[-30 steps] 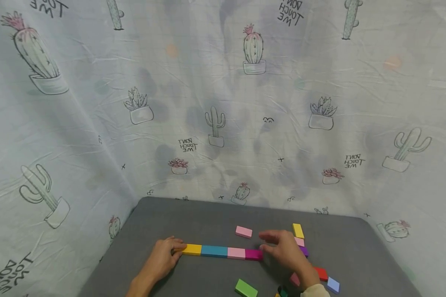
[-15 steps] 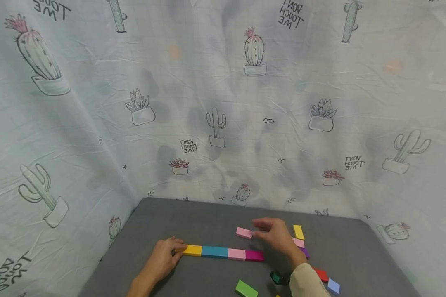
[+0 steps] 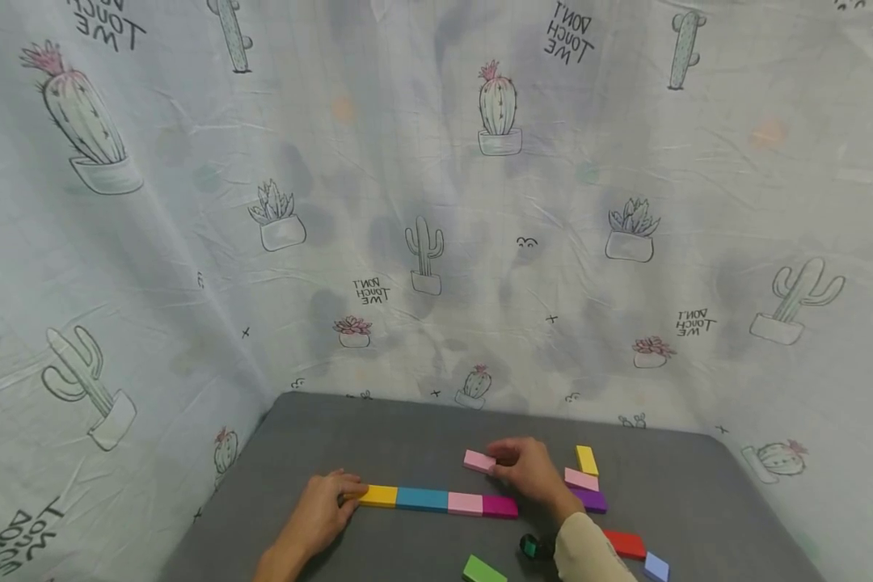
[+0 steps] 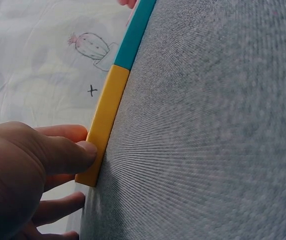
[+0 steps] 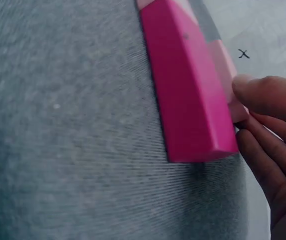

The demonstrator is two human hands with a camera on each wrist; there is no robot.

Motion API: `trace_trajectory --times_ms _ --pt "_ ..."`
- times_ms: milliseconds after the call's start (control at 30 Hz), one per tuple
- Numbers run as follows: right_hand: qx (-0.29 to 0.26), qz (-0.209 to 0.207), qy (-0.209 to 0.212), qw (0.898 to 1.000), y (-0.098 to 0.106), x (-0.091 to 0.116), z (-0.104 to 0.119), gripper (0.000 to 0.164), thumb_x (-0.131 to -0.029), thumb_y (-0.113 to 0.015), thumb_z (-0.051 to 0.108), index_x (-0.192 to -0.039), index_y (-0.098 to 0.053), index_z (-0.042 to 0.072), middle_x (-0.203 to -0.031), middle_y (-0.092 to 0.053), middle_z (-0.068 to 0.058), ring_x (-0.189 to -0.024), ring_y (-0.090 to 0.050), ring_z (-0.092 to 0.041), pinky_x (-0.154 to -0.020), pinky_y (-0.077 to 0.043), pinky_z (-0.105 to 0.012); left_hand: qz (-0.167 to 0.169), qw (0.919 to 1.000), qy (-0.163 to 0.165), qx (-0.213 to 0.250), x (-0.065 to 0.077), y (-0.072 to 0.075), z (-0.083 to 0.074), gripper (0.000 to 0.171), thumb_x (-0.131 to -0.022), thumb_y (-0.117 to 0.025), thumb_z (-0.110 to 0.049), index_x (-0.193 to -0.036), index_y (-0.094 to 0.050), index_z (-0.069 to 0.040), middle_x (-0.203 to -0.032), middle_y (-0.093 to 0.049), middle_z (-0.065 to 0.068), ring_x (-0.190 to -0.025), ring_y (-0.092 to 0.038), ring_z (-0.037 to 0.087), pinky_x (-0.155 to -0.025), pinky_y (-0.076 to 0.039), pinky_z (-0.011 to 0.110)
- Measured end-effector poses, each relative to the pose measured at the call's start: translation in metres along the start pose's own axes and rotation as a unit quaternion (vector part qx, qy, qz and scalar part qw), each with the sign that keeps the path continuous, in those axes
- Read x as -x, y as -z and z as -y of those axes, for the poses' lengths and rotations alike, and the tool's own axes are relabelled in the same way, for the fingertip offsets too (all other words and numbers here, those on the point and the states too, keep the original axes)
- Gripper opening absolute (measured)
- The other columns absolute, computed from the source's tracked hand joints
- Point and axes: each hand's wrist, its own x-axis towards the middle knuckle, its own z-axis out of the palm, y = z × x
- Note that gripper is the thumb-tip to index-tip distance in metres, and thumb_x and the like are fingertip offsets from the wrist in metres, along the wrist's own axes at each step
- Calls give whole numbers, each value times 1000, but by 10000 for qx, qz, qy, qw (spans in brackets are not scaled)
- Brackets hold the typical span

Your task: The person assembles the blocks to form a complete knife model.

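A straight row of blocks lies end to end on the grey table: yellow [image 3: 380, 496], blue [image 3: 422, 499], pink [image 3: 466, 503] and magenta [image 3: 499, 507]. My left hand [image 3: 318, 511] pinches the outer end of the yellow block between thumb and fingers, which the left wrist view shows closely. Behind the row, a separate pink block [image 3: 478, 461] has its right end in the fingers of my right hand [image 3: 533, 473]. In the right wrist view, thumb and fingers are on that pink block [image 5: 222, 65], partly hidden behind the magenta block [image 5: 187, 90].
To the right lie a yellow block [image 3: 586, 460], a pink block [image 3: 580, 478], a purple block [image 3: 588, 500], a red block [image 3: 626, 544] and a light blue block [image 3: 655, 567]. A green block [image 3: 483, 569] lies in front. A cactus-print sheet [image 3: 436, 347] hangs behind the table.
My right hand has left the magenta end of the row, moved back and left, and taken hold of the loose pink block. The left hand stays on the yellow block.
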Motion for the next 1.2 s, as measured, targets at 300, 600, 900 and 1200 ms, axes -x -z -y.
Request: trace_trajectory --times_ms 300,600,900,1200 --pt "39 -151 -28 9999 -2 4 0 26 -97 -83 7 -123 -82 9 -118 -83 -4 -110 -80 -23 -97 -69 -45 31 10000 90 19 0 -1 -1 24 -87 -87 4 -108 -88 -8 -116 -83 15 -126 -69 55 -104 -61 65" --pt "-123 -314 18 9994 9 17 8 26 -99 -82 10 -125 -82 8 -118 -83 -4 -109 -80 -20 -93 -69 -36 63 9998 193 61 1 -1 -2 24 -88 -86 4 -108 -88 -8 -117 -83 15 -127 -69 54 -105 -61 65" --pt "-263 -452 -117 9986 26 50 12 31 -97 -85 13 -126 -81 5 -119 -83 -6 -109 -81 -21 -89 -67 -22 38 9997 238 32 2 0 -3 24 -88 -87 3 -108 -88 -9 -117 -83 13 -127 -69 53 -104 -62 62" --pt "-438 -947 -390 9938 38 95 8 32 -93 -88 10 -124 -82 4 -118 -83 -7 -107 -80 -11 -88 -65 -17 50 9997 220 21 2 2 -5 23 -88 -87 2 -107 -88 -10 -116 -83 13 -126 -70 53 -103 -63 60"
